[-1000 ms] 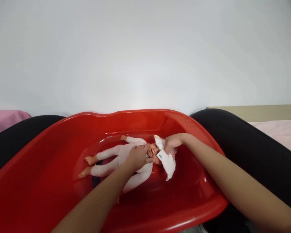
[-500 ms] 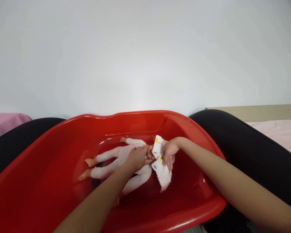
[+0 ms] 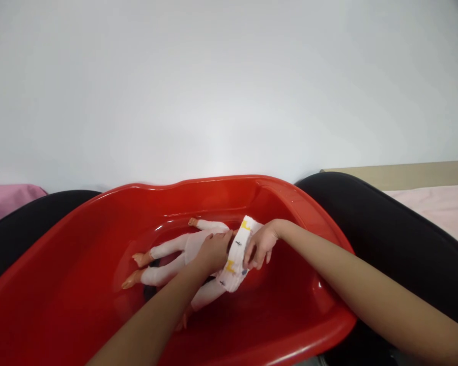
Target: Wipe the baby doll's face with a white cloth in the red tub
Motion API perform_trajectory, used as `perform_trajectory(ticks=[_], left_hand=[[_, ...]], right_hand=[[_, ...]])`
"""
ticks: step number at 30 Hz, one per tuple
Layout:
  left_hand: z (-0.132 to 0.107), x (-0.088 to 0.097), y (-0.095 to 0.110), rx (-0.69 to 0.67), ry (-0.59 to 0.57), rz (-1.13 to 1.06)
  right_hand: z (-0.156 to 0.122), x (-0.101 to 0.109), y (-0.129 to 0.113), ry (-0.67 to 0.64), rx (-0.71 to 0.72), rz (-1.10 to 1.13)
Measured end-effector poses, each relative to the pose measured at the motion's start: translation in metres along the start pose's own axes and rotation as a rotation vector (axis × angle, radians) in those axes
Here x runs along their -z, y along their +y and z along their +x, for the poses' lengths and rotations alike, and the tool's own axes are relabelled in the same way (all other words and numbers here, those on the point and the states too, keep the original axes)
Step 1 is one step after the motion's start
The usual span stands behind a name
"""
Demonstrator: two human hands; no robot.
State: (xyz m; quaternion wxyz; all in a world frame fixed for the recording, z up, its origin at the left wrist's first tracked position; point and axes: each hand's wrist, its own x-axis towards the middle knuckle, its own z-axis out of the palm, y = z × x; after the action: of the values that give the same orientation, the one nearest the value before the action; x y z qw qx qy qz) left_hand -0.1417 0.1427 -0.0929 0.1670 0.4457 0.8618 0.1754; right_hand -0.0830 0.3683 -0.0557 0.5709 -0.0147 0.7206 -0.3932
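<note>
A doll (image 3: 194,245) in white clothing lies on its back in water in the red tub (image 3: 110,218), feet towards the left. My left hand (image 3: 216,250) is closed on its upper chest by the neck, its fingertips partly hidden. A white cloth (image 3: 234,254) with yellow and dark printed figures lies spread over the doll's head and hides it. My right hand (image 3: 262,245) has its fingers bent onto the cloth's right part, gripping it from above.
Black chairs or supports (image 3: 366,218) stand at both sides of the tub. Pink fabric (image 3: 13,199) is at the far left, and pale pink fabric (image 3: 438,206) lies at the right. A white wall (image 3: 221,91) rises behind.
The cloth has moved left and spread flatter, so it covers the doll's head, which showed before. My right hand has turned, its fingers now more visible. My left hand stays in place.
</note>
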Motion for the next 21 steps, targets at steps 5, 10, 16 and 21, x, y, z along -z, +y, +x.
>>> perform_trajectory(ticks=[5, 10, 16, 21], left_hand=[[0.0, 0.01, 0.002, 0.033, 0.115, -0.18], [0.0, 0.015, 0.012, -0.084, 0.194, -0.257], [-0.005, 0.006, 0.015, -0.217, 0.009, -0.188], [-0.007, 0.009, 0.011, -0.204, -0.026, -0.064]], right_hand=[[-0.001, 0.0, 0.002, 0.024, 0.01, -0.026], [-0.001, 0.0, 0.003, 0.014, -0.001, -0.021], [0.002, 0.005, 0.007, 0.004, 0.015, -0.008], [-0.005, 0.006, 0.004, 0.059, 0.107, 0.091]])
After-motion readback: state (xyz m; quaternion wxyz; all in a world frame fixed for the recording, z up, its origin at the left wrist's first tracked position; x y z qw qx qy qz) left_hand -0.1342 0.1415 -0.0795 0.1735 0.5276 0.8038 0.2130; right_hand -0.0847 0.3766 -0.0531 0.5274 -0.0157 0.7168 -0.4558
